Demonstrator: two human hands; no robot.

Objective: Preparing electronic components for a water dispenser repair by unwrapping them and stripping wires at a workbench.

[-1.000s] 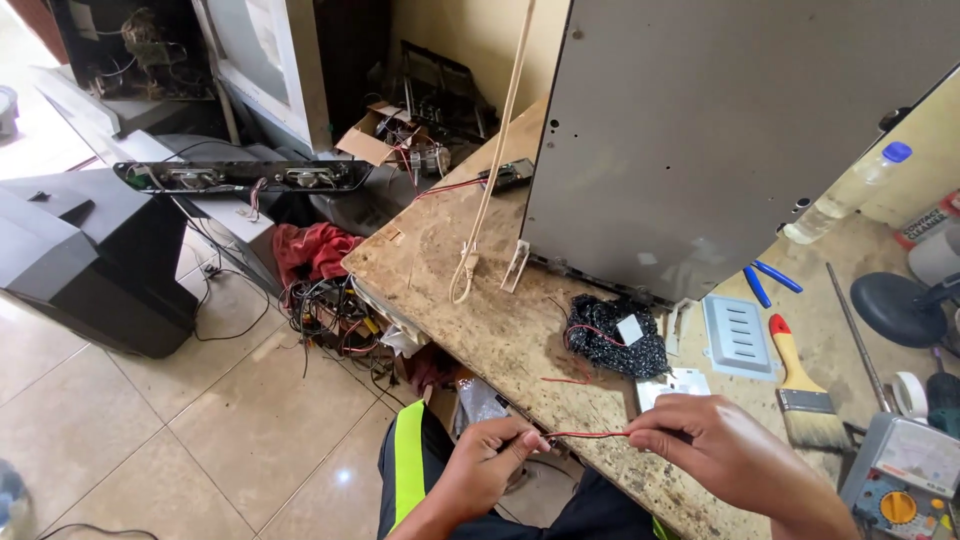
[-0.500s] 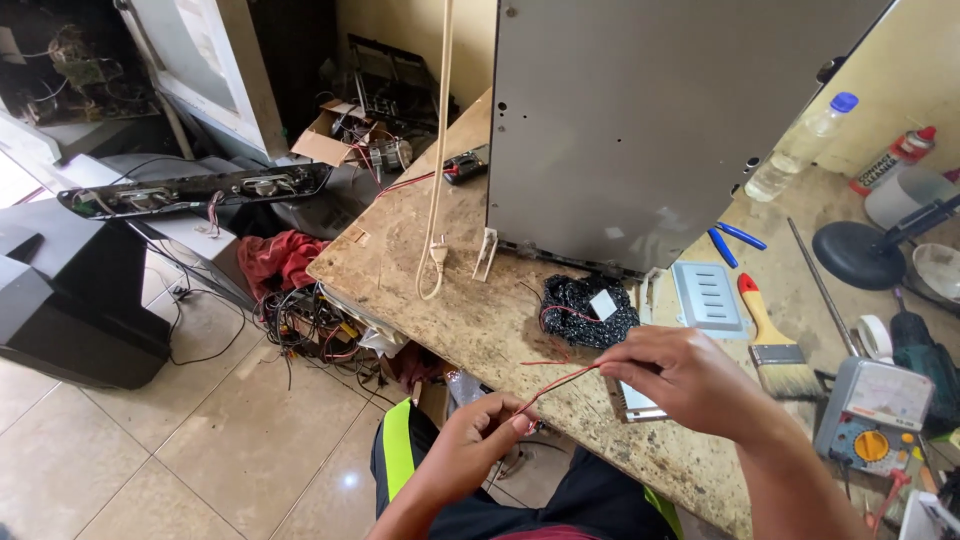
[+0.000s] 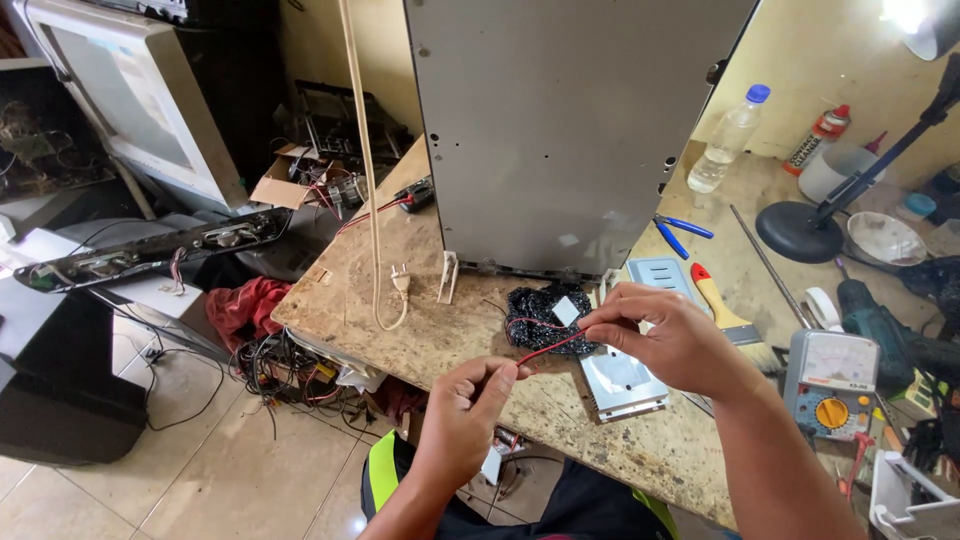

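Grey-screened television [image 3: 130,100], open cardboard box [image 3: 283,183]

left hand [image 3: 470,400]: fingertips pinch the near end of a thin red wire [image 3: 550,347], just in front of the grey metal panel [image 3: 570,130], over the bench [image 3: 420,300] edge
right hand [image 3: 660,335]: fingers pinch the far end of the same wire, nearer the panel's foot
black wire bundle [image 3: 540,312]: lies on the bench at the panel's foot, under the red wire
silver plate [image 3: 620,385]: flat on the bench, below the right hand
paintbrush [image 3: 725,315]: red and yellow handle, right of the panel's foot
blue-handled pliers [image 3: 680,230]: beside the panel's right edge
plastic bottle [image 3: 730,135]: upright, right of the panel
multimeter [image 3: 830,385]: well right of the panel
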